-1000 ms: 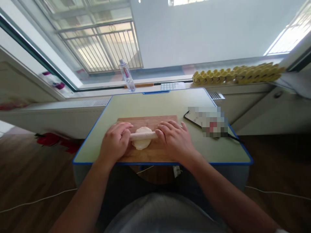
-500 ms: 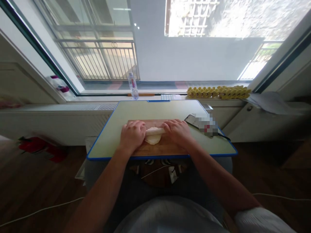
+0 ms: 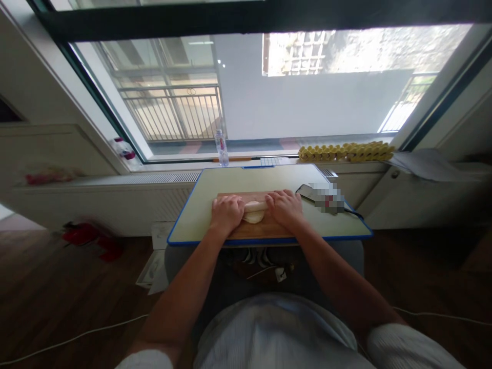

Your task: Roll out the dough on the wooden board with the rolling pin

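A pale rolling pin (image 3: 255, 206) lies crosswise over a flat piece of white dough (image 3: 253, 218). My left hand (image 3: 227, 211) is closed over the pin's left end, and my right hand (image 3: 284, 206) wraps its right end. Only the middle of the pin shows between the two hands. Most of the dough visible is on the near side of the pin, with a sliver beyond it. Under it all is a brown wooden cutting board (image 3: 257, 233), resting on a small light-topped table (image 3: 207, 187) with a blue rim.
A phone (image 3: 306, 192), partly blurred out, lies on the table's right side with a cable. On the sill stand a clear plastic bottle (image 3: 221, 148) and a row of yellow egg trays (image 3: 346, 151). A red fire extinguisher (image 3: 90, 238) is on the floor at left.
The head view has tilted up and turned slightly left, so the table appears further right. Both hands keep hold of the rolling pin, which stays over the dough.
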Tool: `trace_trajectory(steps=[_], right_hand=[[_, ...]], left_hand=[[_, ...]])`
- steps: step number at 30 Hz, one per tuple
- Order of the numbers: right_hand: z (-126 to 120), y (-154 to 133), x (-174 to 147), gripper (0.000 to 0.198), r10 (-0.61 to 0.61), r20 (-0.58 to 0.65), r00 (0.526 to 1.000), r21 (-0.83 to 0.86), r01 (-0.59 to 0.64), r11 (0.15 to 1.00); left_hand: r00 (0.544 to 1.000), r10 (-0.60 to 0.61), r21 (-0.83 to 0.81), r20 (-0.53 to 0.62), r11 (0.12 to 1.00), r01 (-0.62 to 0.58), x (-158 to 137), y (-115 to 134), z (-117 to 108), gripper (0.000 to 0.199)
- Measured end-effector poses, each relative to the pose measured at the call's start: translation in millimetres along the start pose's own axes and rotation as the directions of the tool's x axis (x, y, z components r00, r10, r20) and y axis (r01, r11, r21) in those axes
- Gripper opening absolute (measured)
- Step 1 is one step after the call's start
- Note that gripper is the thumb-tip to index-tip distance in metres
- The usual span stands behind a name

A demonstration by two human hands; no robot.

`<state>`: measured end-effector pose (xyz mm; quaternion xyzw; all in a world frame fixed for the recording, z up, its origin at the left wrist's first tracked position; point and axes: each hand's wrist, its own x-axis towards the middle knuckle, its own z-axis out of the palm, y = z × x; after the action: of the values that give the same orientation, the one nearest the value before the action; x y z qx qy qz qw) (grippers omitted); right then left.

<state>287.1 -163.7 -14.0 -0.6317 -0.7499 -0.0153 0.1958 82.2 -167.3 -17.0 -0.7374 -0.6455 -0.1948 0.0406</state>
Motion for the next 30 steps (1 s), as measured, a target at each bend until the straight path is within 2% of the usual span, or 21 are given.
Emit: trace_trajectory(steps=[3, 10, 13, 18, 21, 25, 30], right_hand=[[-2, -2, -5, 0.05, 0.007, 0.006, 1.0, 0.004, -0.007, 1.0], [0, 3, -58, 0.053, 0.005, -0.051, 0.999, 0.027, -0.004, 1.0], [1, 5, -51, 0.055, -0.006, -0.016, 1.0, 0.03, 0.006, 1.0], [-3, 6, -6, 0.055, -0.028, 0.098, 0.995, 0.002, 0.027, 1.0], [-4, 5, 7, 0.055, -0.038, 0.13, 0.991, -0.013, 0.04, 0.999], [-2, 7, -8, 0.056, -0.016, 0.067, 0.998, 0.005, 0.016, 1.0], [3, 8, -43, 0.057, 0.03, 0.023, 0.999, 0.051, -0.031, 0.998]], left_hand=[[1.0, -0.002, -0.001, -0.015, 1.0, 0.002, -5, 3, -1, 0.042], [0.992, 0.035, -0.035, -0.119, 0.999, -0.039, -46, 10, -1, 0.046], [0.994, 0.021, -0.021, -0.11, 1.0, -0.024, -33, 9, 3, 0.046], [1.0, 0.011, 0.021, 0.003, 1.0, -0.012, 18, 3, 8, 0.044], [0.999, 0.006, 0.003, 0.043, 1.0, -0.006, 27, 1, 9, 0.041], [0.998, 0.037, -0.008, 0.047, 0.999, -0.036, 4, 5, 5, 0.045], [0.996, 0.08, -0.02, -0.036, 0.996, -0.081, -30, 8, 2, 0.049]])
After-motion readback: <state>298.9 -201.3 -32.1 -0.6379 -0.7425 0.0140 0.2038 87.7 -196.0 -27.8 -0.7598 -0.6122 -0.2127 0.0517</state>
